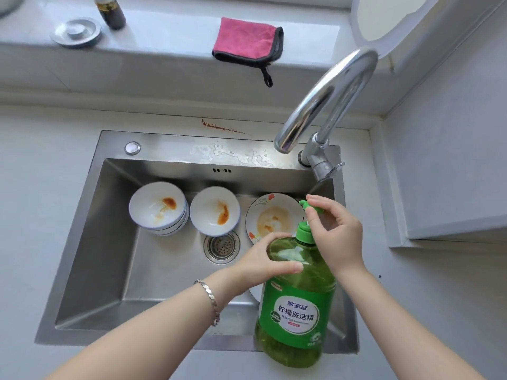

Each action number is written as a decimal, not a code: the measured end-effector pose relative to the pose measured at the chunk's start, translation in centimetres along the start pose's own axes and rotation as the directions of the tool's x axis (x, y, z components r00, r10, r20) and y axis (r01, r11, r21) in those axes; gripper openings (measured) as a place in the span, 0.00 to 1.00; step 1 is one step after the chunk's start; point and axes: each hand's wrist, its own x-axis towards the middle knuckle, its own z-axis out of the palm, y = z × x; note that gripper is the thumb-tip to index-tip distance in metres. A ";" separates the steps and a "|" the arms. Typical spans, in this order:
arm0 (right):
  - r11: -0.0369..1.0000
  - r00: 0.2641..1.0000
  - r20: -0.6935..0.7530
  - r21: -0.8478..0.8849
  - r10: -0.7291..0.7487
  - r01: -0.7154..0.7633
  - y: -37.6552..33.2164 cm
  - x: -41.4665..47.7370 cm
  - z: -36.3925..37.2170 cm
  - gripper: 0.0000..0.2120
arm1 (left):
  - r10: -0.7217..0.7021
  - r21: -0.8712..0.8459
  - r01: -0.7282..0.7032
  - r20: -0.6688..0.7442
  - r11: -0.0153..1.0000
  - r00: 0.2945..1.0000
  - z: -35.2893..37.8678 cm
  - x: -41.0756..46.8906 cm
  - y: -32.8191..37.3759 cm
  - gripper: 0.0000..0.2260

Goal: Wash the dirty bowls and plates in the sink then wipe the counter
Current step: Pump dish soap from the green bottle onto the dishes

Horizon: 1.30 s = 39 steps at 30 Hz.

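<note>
The left hand (267, 260) grips the large green plastic detergent bottle (299, 303) at its shoulder, steadying it, while the right hand (338, 234) pinches its green pump head (311, 208), seemingly aimed over the stained floral plate (270, 215).

2 bare forearms. A silver bracelet (210, 298) of small flat linked plates sits on the left wrist. Left hand (263, 260) and right hand (338, 238) have short, plain nails

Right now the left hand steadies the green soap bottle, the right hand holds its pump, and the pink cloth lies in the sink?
No. The head view shows the pink cloth on the ledge behind the sink. The left hand does steady the green soap bottle, the right hand on its pump.
</note>
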 end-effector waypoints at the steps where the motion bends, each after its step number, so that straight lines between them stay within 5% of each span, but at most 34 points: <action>1: 1.000 1.000 -0.020 -0.026 -0.011 0.011 0.1 0.0 0.4 0.09 | -0.005 -0.032 0.004 -0.007 0.999 1.000 0.1 0.1 -0.2 0.39; 17: 0.954 0.999 -0.036 -0.299 -0.033 0.021 1.7 1.1 2.5 0.05 | -0.113 -0.133 0.108 -0.030 0.985 0.993 0.1 2.2 -1.2 0.35; 28: 0.975 0.980 0.051 -0.119 0.192 -0.185 0.6 1.1 2.0 0.07 | -0.087 -0.166 0.072 -0.085 0.984 0.993 0.2 1.9 -1.7 0.39; 39: 0.999 0.980 0.195 -0.041 0.034 -0.027 -3.8 -0.1 9.1 0.09 | -0.054 -0.042 0.044 -0.289 0.998 0.956 -7.9 -3.4 -2.8 0.41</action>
